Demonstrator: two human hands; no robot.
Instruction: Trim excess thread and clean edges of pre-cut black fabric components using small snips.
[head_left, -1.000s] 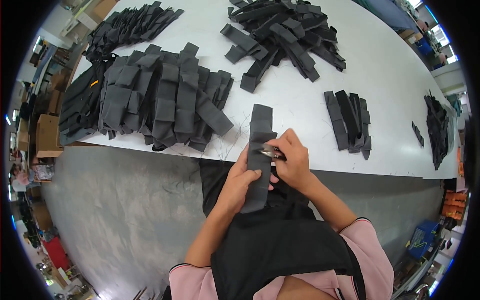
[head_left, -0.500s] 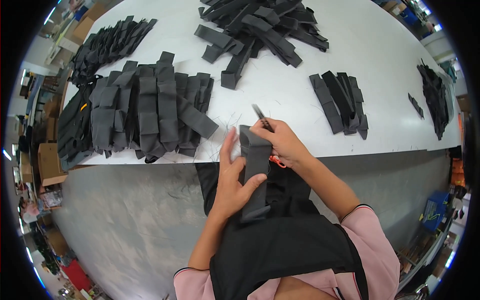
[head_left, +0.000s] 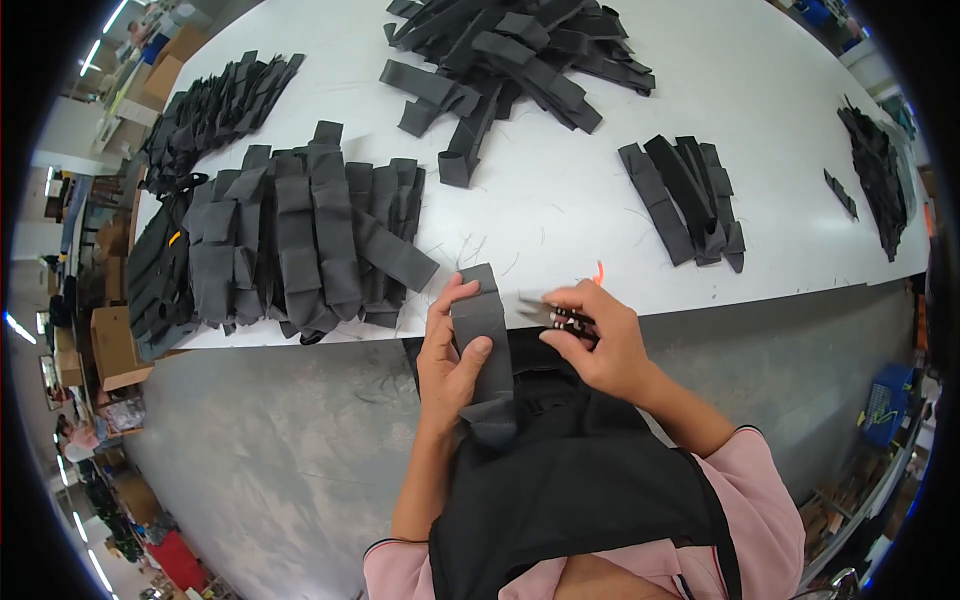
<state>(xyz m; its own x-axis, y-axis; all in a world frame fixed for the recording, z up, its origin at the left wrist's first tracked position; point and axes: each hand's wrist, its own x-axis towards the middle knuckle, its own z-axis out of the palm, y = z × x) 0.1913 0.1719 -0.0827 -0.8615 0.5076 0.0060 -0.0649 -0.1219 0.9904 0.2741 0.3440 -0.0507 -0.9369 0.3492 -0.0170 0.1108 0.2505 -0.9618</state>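
My left hand (head_left: pixel 447 350) is closed on a dark grey fabric strip (head_left: pixel 488 345), thumb on its front and fingers at its left edge. The strip stands nearly upright in front of my black apron, its top over the table edge and its lower end folded. To the right of the strip, my right hand (head_left: pixel 607 340) is closed around small thread snips (head_left: pixel 565 320) with dark handles. Their blades point left toward the strip, apart from it. An orange-red piece (head_left: pixel 599 272) shows just above that hand; how it joins the snips is hidden.
On the white table (head_left: pixel 560 220), a large row of grey strips (head_left: pixel 300 230) lies left, beside a black bundle (head_left: pixel 160 270). A loose heap (head_left: pixel 500 60) is at the far middle; a smaller group (head_left: pixel 685 200) lies right. Dark pieces (head_left: pixel 880 180) sit far right. Loose threads are scattered about.
My right hand with the snips has moved right, off the top of the strip. My left hand and the strip have shifted slightly left, and the strip's top is now uncovered.
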